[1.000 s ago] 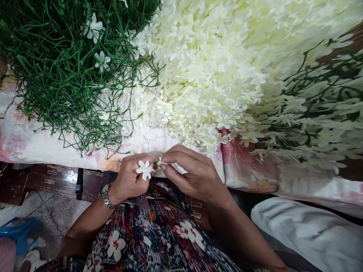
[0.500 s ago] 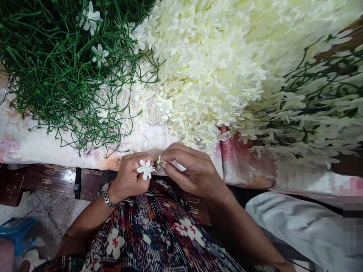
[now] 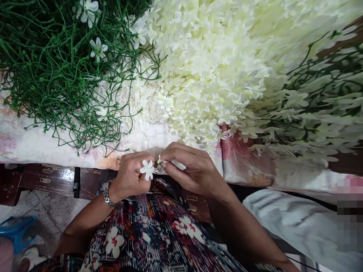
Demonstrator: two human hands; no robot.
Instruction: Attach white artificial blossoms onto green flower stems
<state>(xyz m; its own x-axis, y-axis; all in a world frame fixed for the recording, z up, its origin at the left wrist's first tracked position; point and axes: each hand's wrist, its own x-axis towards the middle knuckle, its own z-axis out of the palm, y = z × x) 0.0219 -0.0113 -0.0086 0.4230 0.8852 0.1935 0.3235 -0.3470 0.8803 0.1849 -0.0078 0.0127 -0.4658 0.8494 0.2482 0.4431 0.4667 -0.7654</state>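
My left hand [image 3: 131, 175], with a metal watch at the wrist, pinches a small white artificial flower [image 3: 148, 169] in its curled fingers. My right hand [image 3: 190, 169] meets it fingertip to fingertip, closed on a tiny white flower piece [image 3: 160, 161]. Both hands hover over my lap at the table's front edge. Just beyond them lies a big heap of cream flower heads [image 3: 215, 64].
A tangle of green plastic stems [image 3: 56, 71] with a few white flowers covers the table's left. Finished flowered sprays [image 3: 312, 109] lie at the right. A floral cloth [image 3: 34, 145] covers the table. Pale cloth [image 3: 297, 226] lies at lower right; a blue object [image 3: 17, 232] sits on the floor.
Both hands stay pinched together with the flower parts; the flower in my left hand has turned slightly. The view has shifted a little.
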